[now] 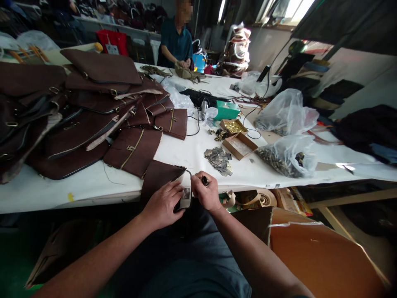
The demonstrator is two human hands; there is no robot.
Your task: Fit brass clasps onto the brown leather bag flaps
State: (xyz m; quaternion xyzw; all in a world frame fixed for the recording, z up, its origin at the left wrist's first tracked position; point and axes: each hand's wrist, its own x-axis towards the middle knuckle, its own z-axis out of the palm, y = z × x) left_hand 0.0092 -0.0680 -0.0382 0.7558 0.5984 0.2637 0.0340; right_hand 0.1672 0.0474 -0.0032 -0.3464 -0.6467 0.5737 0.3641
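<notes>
At the table's front edge, my left hand grips a brown bag panel, its fingers on top and its thumb below. The panel's pale underside shows near the fingertips, with a small metal plate on it. Close on the right, my right hand is closed around a dark-handled tool. Only the round end of that handle sticks out of the fist; its tip is hidden. Beyond the hands lies a pile of flat metal plates.
Brown leather bag pieces are heaped at left. Small boxes, one with gold-coloured fittings, sit ahead. Plastic bags of hardware are at right. Below stands a cardboard box. Across the table a person handles olive-coloured pieces.
</notes>
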